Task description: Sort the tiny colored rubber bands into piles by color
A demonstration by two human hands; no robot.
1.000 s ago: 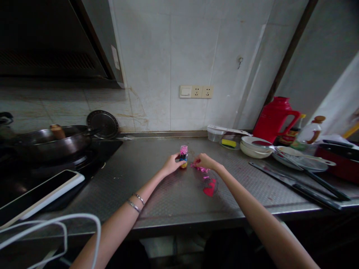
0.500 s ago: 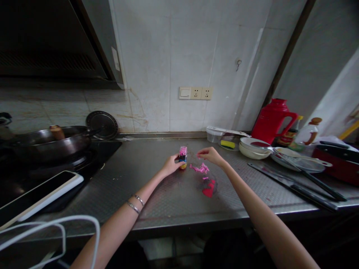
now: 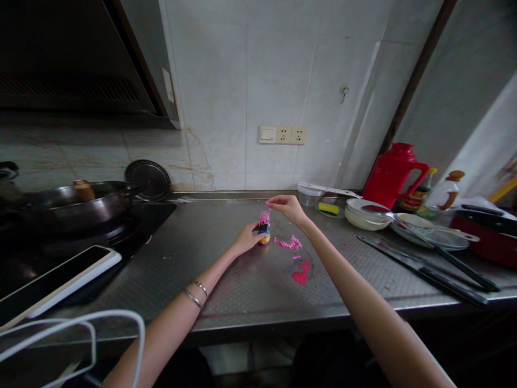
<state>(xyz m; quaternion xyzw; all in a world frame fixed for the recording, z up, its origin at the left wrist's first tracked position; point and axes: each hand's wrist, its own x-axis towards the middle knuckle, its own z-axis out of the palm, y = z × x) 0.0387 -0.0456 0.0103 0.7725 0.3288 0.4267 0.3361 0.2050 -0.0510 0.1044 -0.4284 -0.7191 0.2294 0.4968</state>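
A small upright glass jar [image 3: 264, 228] stands on the metal counter, with pink material in its top and something yellow at the bottom. My left hand [image 3: 247, 238] is wrapped round the jar from the left. Just above the jar's mouth, my right hand [image 3: 286, 207] pinches a small pink bit between thumb and fingertips. A loose pile of pink shreds [image 3: 291, 243] lies right of the jar, and one small pink piece [image 3: 296, 257] is below it. Nearer the front edge are red pieces [image 3: 300, 274] lying flat.
Left are a pan [image 3: 72, 207] on the stove and a phone-like device [image 3: 60, 283] with a white cable [image 3: 137, 323]. To the right sit a yellow sponge [image 3: 328, 208], stacked bowls [image 3: 365, 216], a long knife [image 3: 420, 267], a red thermos [image 3: 390, 175] and bottles.
My right hand has moved left and slightly up, from above the pink pile to over the jar. My left hand stays on the jar.
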